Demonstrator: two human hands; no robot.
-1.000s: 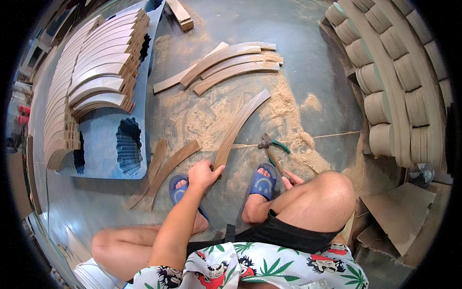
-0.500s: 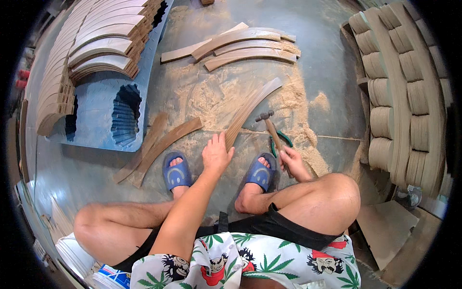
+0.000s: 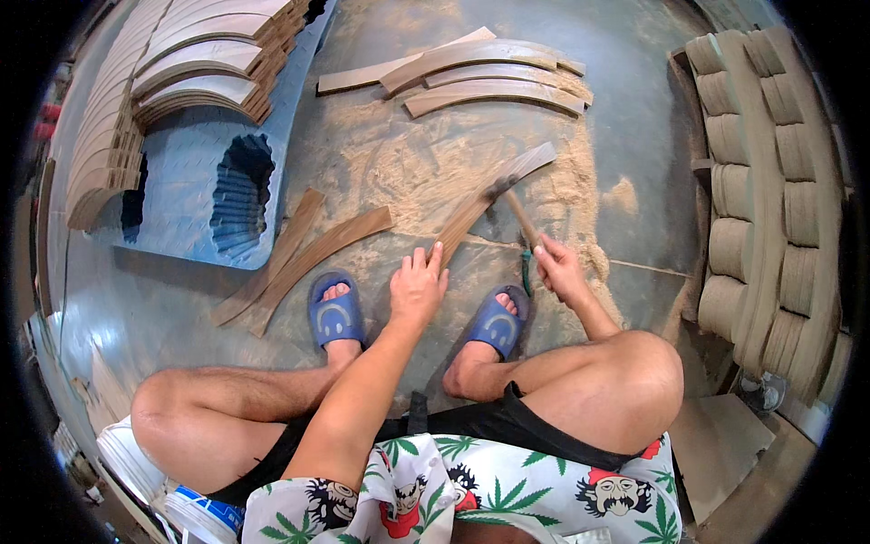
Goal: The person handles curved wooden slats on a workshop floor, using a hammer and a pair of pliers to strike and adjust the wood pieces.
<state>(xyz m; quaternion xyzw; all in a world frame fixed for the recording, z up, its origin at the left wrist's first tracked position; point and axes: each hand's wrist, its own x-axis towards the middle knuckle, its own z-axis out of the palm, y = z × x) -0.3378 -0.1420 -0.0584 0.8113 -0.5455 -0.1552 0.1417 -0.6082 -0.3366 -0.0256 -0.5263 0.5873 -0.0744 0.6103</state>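
While I squat on the floor (image 3: 634, 136), my left hand (image 3: 417, 288) lies flat, fingers spread, pressing the near end of the curved wood strip (image 3: 489, 201) running toward 1 o'clock. My right hand (image 3: 555, 265) is clenched around the hammer (image 3: 518, 216), its head touching the strip; motion blurs that head.

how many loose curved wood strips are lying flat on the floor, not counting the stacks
About 7: one curved strip under the left hand and the hammer in the right hand, two by the left sandal, roughly four overlapping ahead; overlaps may hide more.
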